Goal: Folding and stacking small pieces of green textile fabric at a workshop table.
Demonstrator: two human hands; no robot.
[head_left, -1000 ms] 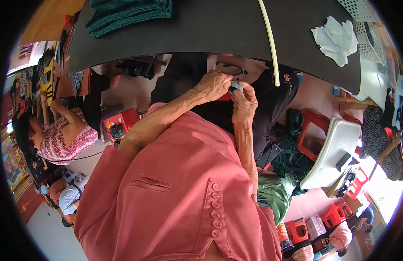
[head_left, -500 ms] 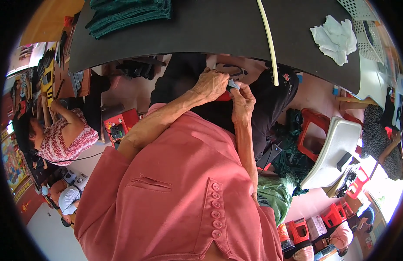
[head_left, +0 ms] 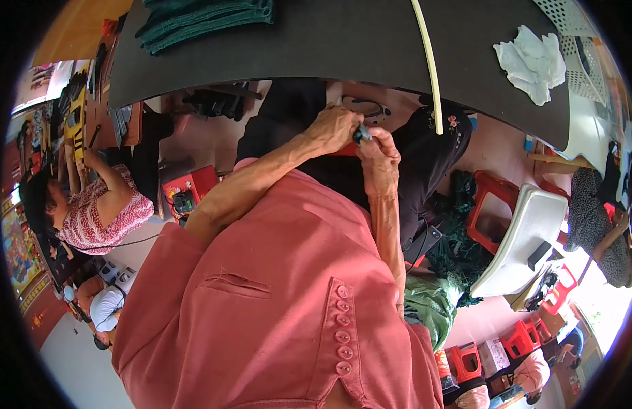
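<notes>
Over my lap, just off the table's near edge, my two hands meet with closed fingers. Between their fingertips is a small dark teal piece (head_left: 361, 134) with a paler part; its exact kind is too small to tell. My left hand (head_left: 336, 129) grips it from the left, back of the hand up, fingertips mostly hidden. From the right, my right hand (head_left: 380, 158) pinches the same piece between thumb and fingers. Folded dark green cloths (head_left: 207, 24) lie stacked on the dark table (head_left: 329, 51) beyond my hands.
A pale yellow strip (head_left: 429, 65) overhangs the table edge. A crumpled white cloth (head_left: 532, 65) and white perforated baskets (head_left: 583, 65) are at the right. Beside me stand a red stool (head_left: 490, 211) and a white chair (head_left: 524, 238). A person in patterned clothing (head_left: 108, 211) works at the left.
The light blue face of the small piece has turned out of sight, and more of its dark teal side shows. Both hands stay nearly in place, with the fingers slightly shifted.
</notes>
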